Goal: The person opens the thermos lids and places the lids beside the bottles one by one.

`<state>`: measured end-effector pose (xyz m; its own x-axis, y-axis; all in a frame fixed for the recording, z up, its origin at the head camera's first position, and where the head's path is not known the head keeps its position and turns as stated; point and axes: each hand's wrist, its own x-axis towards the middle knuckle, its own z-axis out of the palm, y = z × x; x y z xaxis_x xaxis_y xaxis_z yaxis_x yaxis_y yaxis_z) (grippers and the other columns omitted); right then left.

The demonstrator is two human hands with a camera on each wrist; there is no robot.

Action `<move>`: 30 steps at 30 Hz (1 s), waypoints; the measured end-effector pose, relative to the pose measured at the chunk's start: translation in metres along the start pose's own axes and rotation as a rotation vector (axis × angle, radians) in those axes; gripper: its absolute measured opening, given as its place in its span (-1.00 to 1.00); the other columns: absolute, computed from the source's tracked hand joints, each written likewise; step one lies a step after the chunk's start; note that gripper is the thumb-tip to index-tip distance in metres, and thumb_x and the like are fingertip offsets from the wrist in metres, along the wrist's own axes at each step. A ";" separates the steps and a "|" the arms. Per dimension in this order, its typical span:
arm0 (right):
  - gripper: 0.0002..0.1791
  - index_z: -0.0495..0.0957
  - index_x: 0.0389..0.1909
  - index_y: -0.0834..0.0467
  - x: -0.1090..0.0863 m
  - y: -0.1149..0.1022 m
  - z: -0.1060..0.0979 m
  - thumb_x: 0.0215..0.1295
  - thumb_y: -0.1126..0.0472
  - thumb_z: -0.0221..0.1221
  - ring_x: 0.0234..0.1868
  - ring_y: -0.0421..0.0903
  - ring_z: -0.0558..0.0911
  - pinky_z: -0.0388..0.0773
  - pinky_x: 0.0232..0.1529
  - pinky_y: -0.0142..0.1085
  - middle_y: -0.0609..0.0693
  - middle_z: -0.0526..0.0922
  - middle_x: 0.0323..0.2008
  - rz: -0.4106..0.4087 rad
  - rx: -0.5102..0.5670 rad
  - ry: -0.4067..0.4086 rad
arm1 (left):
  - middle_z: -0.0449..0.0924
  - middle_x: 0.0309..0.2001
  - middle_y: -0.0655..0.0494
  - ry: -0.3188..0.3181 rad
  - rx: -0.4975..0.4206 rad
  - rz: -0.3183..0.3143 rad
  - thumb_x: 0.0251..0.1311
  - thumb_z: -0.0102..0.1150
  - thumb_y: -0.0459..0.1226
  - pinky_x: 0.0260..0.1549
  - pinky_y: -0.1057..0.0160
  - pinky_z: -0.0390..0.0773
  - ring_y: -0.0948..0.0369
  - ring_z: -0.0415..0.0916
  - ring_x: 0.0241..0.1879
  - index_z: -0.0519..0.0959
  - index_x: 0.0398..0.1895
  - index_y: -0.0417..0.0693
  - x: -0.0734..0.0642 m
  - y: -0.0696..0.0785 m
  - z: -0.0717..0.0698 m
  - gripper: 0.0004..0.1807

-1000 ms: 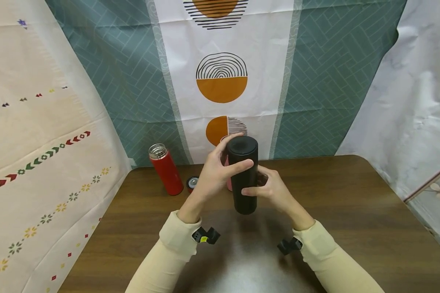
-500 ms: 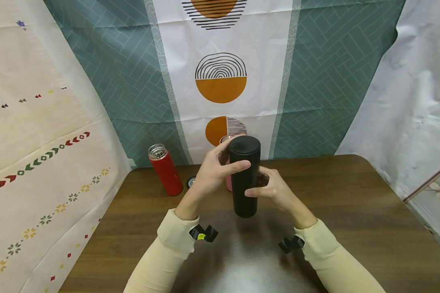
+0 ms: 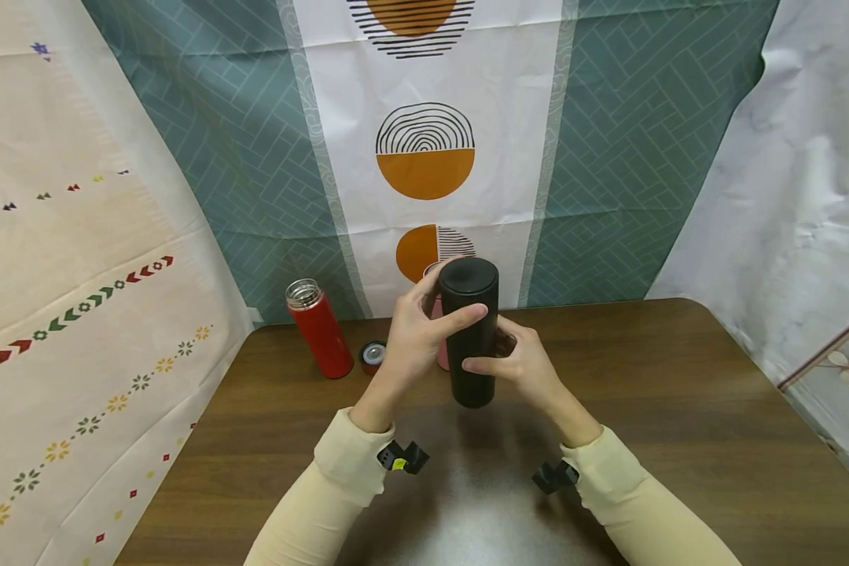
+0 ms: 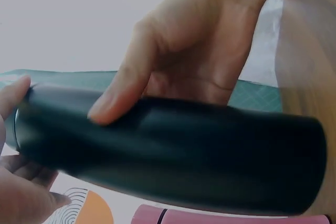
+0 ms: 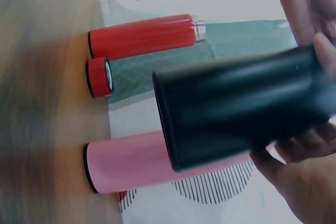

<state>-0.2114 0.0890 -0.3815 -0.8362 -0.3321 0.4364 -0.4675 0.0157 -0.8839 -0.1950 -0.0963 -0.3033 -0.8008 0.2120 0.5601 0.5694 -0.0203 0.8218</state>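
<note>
A black flask [image 3: 471,342] is held nearly upright above the table by both hands. My left hand [image 3: 413,338] grips its top end, thumb across the near side. Lower down, my right hand [image 3: 529,368] grips the body, with its thumb on the front and the other fingers mostly hidden behind. The left wrist view shows a seam line near the flask's top. Behind it stands a pink flask [image 5: 123,163], largely hidden in the head view. To the left, an uncapped red flask [image 3: 323,336] stands with its steel neck showing. Its red cap [image 3: 373,354] sits beside it, inner side up.
The brown wooden table [image 3: 644,409] ends at a patterned cloth backdrop [image 3: 608,196]. Another cloth [image 3: 92,354] with a printed border hangs along the left side. Pale marbled fabric [image 3: 806,259] hangs on the right.
The black flask dips slightly, then rises again, with both hands keeping their grip. The red cap, partly covered by the left hand half a second ago, shows fully again.
</note>
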 end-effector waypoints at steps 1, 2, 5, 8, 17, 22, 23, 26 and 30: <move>-0.37 0.60 0.26 0.17 0.000 0.000 0.001 0.10 0.29 0.50 -0.04 0.02 0.75 0.67 0.05 -0.23 0.10 0.74 0.03 0.002 -0.011 0.012 | 0.63 0.24 0.11 0.022 0.026 0.002 0.20 0.46 -0.37 0.41 0.06 0.35 0.17 0.48 0.30 0.51 0.43 0.02 0.000 0.000 0.001 -0.31; -0.36 0.60 0.26 0.16 0.001 0.001 0.001 0.10 0.29 0.51 -0.02 0.01 0.74 0.67 0.07 -0.22 0.09 0.74 0.04 0.004 -0.019 0.021 | 0.63 0.24 0.12 0.036 0.042 0.003 0.20 0.47 -0.36 0.41 0.05 0.35 0.18 0.48 0.29 0.50 0.44 0.03 -0.001 0.000 0.003 -0.30; -0.36 0.60 0.26 0.16 0.001 0.002 0.002 0.10 0.29 0.51 -0.01 0.00 0.75 0.67 0.09 -0.21 0.09 0.74 0.04 0.011 -0.029 0.037 | 0.64 0.24 0.15 0.062 0.087 -0.003 0.20 0.48 -0.33 0.41 0.06 0.34 0.20 0.49 0.27 0.47 0.46 0.06 -0.002 -0.001 0.005 -0.27; -0.37 0.61 0.25 0.15 0.001 0.002 0.002 0.11 0.28 0.52 -0.02 0.00 0.76 0.68 0.07 -0.19 0.09 0.74 0.04 0.022 -0.020 0.029 | 0.61 0.26 0.18 0.044 0.082 -0.025 0.22 0.48 -0.30 0.41 0.05 0.35 0.20 0.49 0.27 0.46 0.47 0.09 -0.002 0.000 0.003 -0.28; -0.37 0.60 0.27 0.13 0.002 0.002 -0.002 0.13 0.26 0.51 -0.06 0.05 0.75 0.68 0.04 -0.17 0.08 0.74 0.04 0.035 0.005 -0.005 | 0.50 0.37 0.11 -0.165 -0.063 -0.120 0.14 0.46 0.21 0.48 0.00 0.24 0.15 0.39 0.39 0.38 0.52 0.07 0.009 -0.003 -0.020 -0.07; -0.39 0.60 0.26 0.16 0.001 0.002 -0.003 0.15 0.22 0.50 -0.08 0.08 0.75 0.69 -0.01 -0.19 0.09 0.75 0.02 0.034 0.014 -0.033 | 0.50 0.36 0.06 -0.229 -0.122 -0.165 0.33 0.37 -0.04 0.40 -0.02 0.39 0.05 0.46 0.34 0.38 0.53 0.14 0.013 -0.004 -0.026 -0.28; -0.39 0.60 0.26 0.16 0.001 0.002 -0.004 0.16 0.21 0.50 -0.08 0.07 0.75 0.69 -0.01 -0.20 0.10 0.75 0.02 0.032 0.016 -0.039 | 0.51 0.36 0.05 -0.232 -0.127 -0.171 0.36 0.35 -0.10 0.37 -0.02 0.42 0.03 0.47 0.32 0.39 0.53 0.15 0.013 -0.004 -0.027 -0.31; -0.40 0.60 0.25 0.16 0.001 0.002 -0.003 0.16 0.20 0.50 -0.08 0.07 0.75 0.69 -0.01 -0.20 0.09 0.75 0.01 0.031 0.016 -0.045 | 0.53 0.34 0.02 -0.225 -0.139 -0.178 0.37 0.32 -0.17 0.33 -0.02 0.47 -0.01 0.50 0.28 0.41 0.51 0.12 0.013 -0.005 -0.027 -0.35; -0.39 0.60 0.25 0.16 0.002 0.002 -0.002 0.15 0.21 0.50 -0.09 0.07 0.75 0.69 -0.01 -0.20 0.10 0.75 0.01 0.028 0.021 -0.035 | 0.54 0.33 0.00 -0.201 -0.150 -0.156 0.34 0.38 -0.10 0.32 -0.02 0.48 -0.03 0.50 0.25 0.42 0.50 0.05 0.012 -0.007 -0.024 -0.31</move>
<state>-0.2139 0.0901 -0.3820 -0.8382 -0.3647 0.4055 -0.4374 0.0055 -0.8992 -0.2132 -0.1171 -0.2997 -0.8152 0.4132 0.4058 0.3962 -0.1132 0.9112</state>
